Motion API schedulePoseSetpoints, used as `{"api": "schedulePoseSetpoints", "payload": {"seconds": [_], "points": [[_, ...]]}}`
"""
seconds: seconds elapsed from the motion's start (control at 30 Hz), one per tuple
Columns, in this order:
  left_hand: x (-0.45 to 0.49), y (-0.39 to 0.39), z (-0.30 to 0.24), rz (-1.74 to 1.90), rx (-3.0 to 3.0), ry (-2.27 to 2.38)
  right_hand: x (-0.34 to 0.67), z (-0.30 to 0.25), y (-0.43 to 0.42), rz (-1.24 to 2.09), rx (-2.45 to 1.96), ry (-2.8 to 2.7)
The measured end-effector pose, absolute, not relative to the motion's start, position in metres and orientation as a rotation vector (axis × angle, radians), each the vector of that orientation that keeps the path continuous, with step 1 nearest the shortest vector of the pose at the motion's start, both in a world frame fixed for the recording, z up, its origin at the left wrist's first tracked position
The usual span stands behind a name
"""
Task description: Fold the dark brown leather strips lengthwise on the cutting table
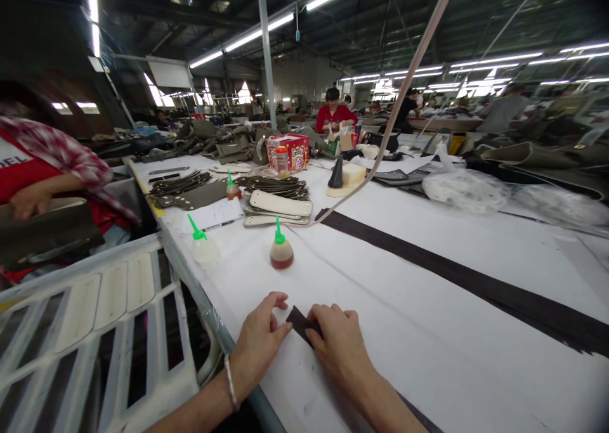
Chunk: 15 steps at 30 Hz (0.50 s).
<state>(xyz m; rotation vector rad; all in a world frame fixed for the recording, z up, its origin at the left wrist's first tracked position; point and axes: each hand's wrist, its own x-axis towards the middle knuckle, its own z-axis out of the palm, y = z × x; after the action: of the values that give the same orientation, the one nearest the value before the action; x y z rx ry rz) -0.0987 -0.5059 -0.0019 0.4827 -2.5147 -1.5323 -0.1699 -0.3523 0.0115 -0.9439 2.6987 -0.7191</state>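
A dark strip [297, 319] lies on the white table [428, 331] close to its near edge. My left hand [259, 341] pinches the strip's near end, thumb and fingers closed on its corner. My right hand [339, 344] lies on top of the strip with its fingers curled down, pressing it onto the table; most of the strip is hidden beneath it. A second long dark strip [457, 277] runs across the table from the middle to the right edge.
Two small glue bottles with green nozzles [281, 250] [203, 246] stand ahead of my hands. Beyond lie cream padded pieces [280, 205], stacks of dark straps [280, 186] and a red box [290, 151]. A person in a plaid sleeve [57, 160] works at left; a white rack [95, 331] flanks the table.
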Motion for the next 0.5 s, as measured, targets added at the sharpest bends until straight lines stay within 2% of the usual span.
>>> {"api": "schedulePoseSetpoints", "payload": {"seconds": [0.17,0.27,0.5], "points": [[-0.085,-0.516,0.000,-0.725,-0.325,-2.699,-0.172,0.009,-0.356,-0.632,-0.983,2.727],[-0.085,-0.519,-0.007,-0.406,-0.519,-2.735,-0.172,0.007,-0.358,-0.609,-0.998,2.743],[-0.088,-0.524,-0.011,-0.220,-0.570,-2.750,-0.168,0.004,-0.363,-0.633,-0.966,2.762]]}}
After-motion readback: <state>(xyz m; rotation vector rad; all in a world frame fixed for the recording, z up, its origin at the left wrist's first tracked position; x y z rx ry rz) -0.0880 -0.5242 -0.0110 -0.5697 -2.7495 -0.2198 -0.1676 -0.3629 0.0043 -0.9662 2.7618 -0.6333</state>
